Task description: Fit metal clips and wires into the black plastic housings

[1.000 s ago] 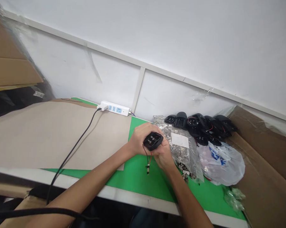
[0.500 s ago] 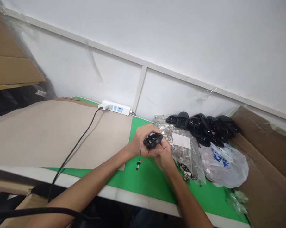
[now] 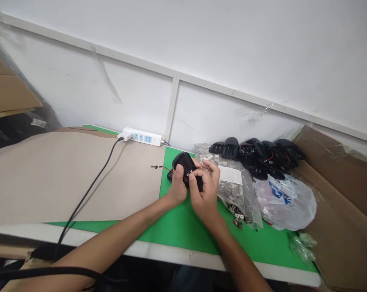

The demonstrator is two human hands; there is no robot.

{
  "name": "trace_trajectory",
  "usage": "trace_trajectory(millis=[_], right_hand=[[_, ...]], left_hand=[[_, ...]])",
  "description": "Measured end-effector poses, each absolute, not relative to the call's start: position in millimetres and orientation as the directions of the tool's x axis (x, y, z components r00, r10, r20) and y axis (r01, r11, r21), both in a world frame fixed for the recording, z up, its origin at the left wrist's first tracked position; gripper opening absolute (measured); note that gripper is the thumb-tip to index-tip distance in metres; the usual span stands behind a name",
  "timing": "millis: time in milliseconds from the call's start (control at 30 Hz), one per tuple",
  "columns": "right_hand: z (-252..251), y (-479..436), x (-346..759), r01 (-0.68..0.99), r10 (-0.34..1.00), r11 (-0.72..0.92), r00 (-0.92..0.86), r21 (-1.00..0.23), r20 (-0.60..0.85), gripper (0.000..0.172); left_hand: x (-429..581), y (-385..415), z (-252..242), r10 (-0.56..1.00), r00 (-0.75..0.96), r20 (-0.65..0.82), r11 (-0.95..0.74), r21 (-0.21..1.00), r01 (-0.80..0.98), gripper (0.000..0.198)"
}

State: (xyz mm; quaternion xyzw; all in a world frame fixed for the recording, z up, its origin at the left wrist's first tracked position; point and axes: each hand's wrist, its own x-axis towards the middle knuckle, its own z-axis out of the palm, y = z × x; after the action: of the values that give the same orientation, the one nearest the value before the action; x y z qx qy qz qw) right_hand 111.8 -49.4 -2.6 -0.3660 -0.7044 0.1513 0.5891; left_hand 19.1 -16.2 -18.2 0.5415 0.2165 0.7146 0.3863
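Note:
A black plastic housing [image 3: 186, 165] is held over the green mat [image 3: 183, 235] by my left hand [image 3: 177, 188] and my right hand [image 3: 204, 190], with its lower part hidden behind my fingers. My right fingertips pinch something small at its edge, too small to tell. Thin red and black wires [image 3: 163, 168] run left from it to a small metal terminal [image 3: 154, 166]. Just right of my right hand lies a clear bag of metal parts [image 3: 232, 194] with a white label. A few loose metal pieces [image 3: 238, 217] sit by its lower corner.
A heap of black housings with red wires [image 3: 256, 158] lies against the wall, above a white and blue plastic bag [image 3: 283, 205]. A white power strip [image 3: 141, 137] feeds a black cable [image 3: 89, 190] across a beige sheet [image 3: 64, 174]. Cardboard [image 3: 338, 202] stands at right.
The housing has turned over, its dark back now facing up, and shifted up the mat. The wires now trail left instead of hanging down. Both hands have moved further apart around it.

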Motion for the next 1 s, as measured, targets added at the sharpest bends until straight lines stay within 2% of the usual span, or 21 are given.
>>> trace_trajectory(millis=[67, 133, 200, 267, 467, 667, 800, 1000], right_hand=[[-2.9, -50.5, 111.0, 0.357, 0.693, 0.678, -0.021, -0.642, 0.72, 0.013], [-3.4, -51.1, 110.3, 0.32, 0.734, 0.642, 0.005, -0.697, 0.679, 0.015], [-3.9, -50.9, 109.9, 0.243, 0.783, 0.598, 0.022, -0.763, 0.621, 0.017], [-4.4, -50.0, 109.4, 0.186, 0.806, 0.579, 0.019, -0.794, 0.592, 0.018], [-4.7, -49.5, 106.8, 0.233, 0.783, 0.598, 0.036, -0.767, 0.621, 0.019], [-6.0, -51.1, 106.7, 0.247, 0.754, 0.626, 0.051, -0.74, 0.655, 0.016], [-4.9, -49.2, 108.9, 0.215, 0.787, 0.599, 0.019, -0.771, 0.616, 0.019], [-2.2, -50.0, 110.3, 0.372, 0.68, 0.685, -0.02, -0.626, 0.733, 0.012]], left_hand=[[18.8, -14.2, -19.3, 0.822, -0.135, 0.553, -0.558, 0.737, -0.381, 0.075], [14.8, -11.8, -19.2, 0.81, -0.156, 0.566, -0.585, 0.757, -0.289, 0.07], [9.8, -9.4, -18.9, 0.756, -0.16, 0.634, -0.654, 0.742, -0.148, 0.064], [6.9, -8.2, -18.8, 0.726, -0.159, 0.669, -0.685, 0.724, -0.084, 0.062], [13.5, -12.7, -19.5, 0.827, -0.153, 0.541, -0.562, 0.801, -0.207, 0.067], [8.2, -10.7, -12.2, 0.8, -0.076, 0.596, -0.594, 0.765, -0.249, 0.066], [2.4, -5.8, -11.4, 0.766, -0.026, 0.642, -0.634, 0.749, -0.19, 0.068], [9.4, -10.3, -19.3, 0.812, -0.139, 0.567, -0.584, 0.793, -0.176, 0.062]])
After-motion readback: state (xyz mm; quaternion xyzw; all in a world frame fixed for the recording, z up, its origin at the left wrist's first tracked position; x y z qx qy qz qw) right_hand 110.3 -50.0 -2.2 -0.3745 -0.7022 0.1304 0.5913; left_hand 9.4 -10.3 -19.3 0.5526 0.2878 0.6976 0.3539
